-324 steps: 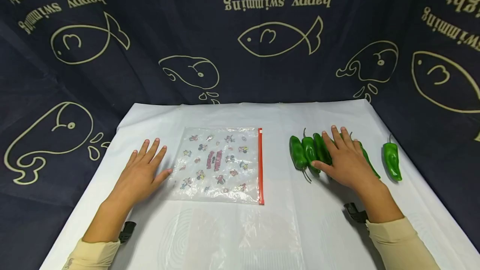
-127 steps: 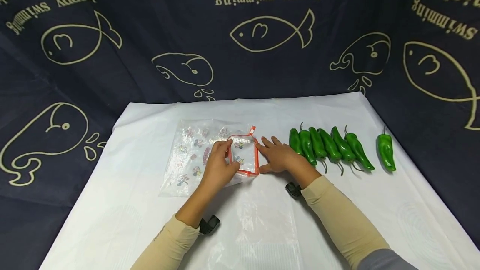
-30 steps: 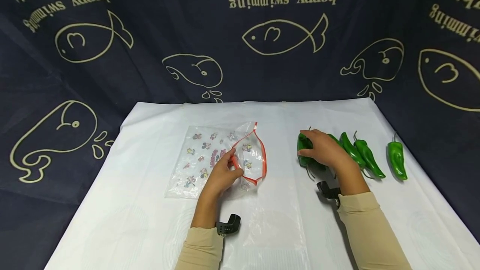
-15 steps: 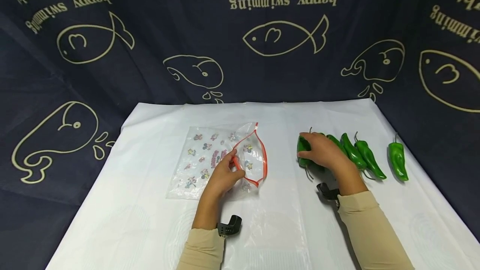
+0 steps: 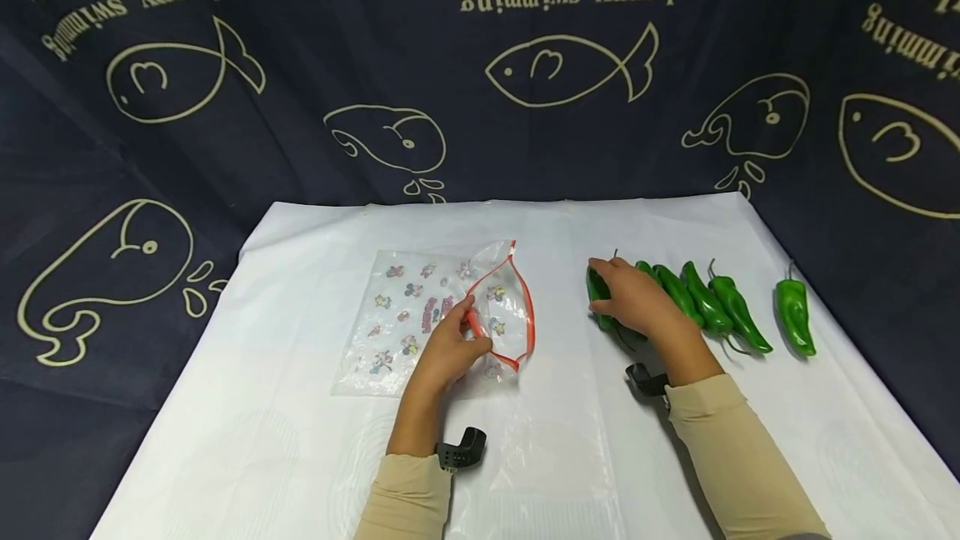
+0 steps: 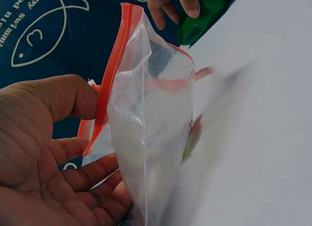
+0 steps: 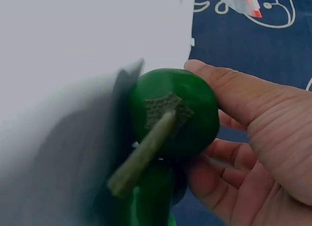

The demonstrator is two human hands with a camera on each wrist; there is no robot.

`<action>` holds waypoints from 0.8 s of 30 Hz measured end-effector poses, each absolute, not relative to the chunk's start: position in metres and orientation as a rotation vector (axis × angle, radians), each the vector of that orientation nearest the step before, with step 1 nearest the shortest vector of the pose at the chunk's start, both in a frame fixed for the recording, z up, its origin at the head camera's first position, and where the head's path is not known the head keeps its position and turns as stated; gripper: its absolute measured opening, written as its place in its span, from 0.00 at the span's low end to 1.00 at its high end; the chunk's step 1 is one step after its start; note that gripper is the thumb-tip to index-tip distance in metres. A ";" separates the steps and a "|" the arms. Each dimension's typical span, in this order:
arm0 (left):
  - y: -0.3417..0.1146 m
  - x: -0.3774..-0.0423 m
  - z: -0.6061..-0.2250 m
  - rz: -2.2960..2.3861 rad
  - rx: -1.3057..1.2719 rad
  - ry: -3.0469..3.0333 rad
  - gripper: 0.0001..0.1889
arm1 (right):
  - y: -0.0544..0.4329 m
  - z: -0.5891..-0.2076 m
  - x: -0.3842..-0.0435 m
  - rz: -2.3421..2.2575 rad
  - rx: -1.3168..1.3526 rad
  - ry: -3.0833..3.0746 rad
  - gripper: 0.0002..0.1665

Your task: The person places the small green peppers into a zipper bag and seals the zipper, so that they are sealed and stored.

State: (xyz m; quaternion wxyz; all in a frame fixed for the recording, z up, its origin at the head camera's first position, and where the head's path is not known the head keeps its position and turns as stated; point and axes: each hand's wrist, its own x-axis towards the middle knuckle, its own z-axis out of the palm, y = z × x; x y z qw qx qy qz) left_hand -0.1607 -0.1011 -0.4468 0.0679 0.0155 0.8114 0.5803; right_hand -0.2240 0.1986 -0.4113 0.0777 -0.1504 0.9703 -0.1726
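Note:
A clear zip bag (image 5: 386, 315) with small cartoon prints lies flat on the left half of the table, its red-edged mouth (image 5: 530, 319) spread apart toward the right. My left hand (image 5: 446, 352) pinches the near red strip between thumb and fingers; the left wrist view shows the thumb pressed on that strip (image 6: 116, 60). My right hand (image 5: 637, 294) grips a green pepper (image 5: 596, 286) at the left end of a row. In the right wrist view this pepper (image 7: 195, 97) points its stem at the camera, and another green pepper (image 7: 148, 197) shows below it.
Several green peppers (image 5: 705, 298) lie side by side to the right of my right hand. One more pepper (image 5: 793, 319) lies apart near the table's right edge. A dark curtain (image 5: 570, 157) with fish drawings hangs behind the white-covered table (image 5: 247, 407).
Both hands lay flat earlier; the bag's closed mouth was then pulled apart. My left hand stays on its strip, while my right hand has moved slightly left with the gripped pepper.

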 end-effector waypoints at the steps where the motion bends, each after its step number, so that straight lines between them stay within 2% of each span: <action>1: -0.101 -0.161 -0.446 1.749 0.044 2.444 0.44 | 0.198 -0.411 -0.224 -0.514 -0.444 2.907 0.47; 13: -0.101 -0.162 -0.447 1.716 0.046 2.478 0.44 | 0.191 -0.409 -0.224 -0.466 -0.476 2.884 0.45; 24: -0.101 -0.162 -0.446 1.726 0.059 2.471 0.43 | 0.194 -0.408 -0.221 -0.724 -0.563 2.821 0.47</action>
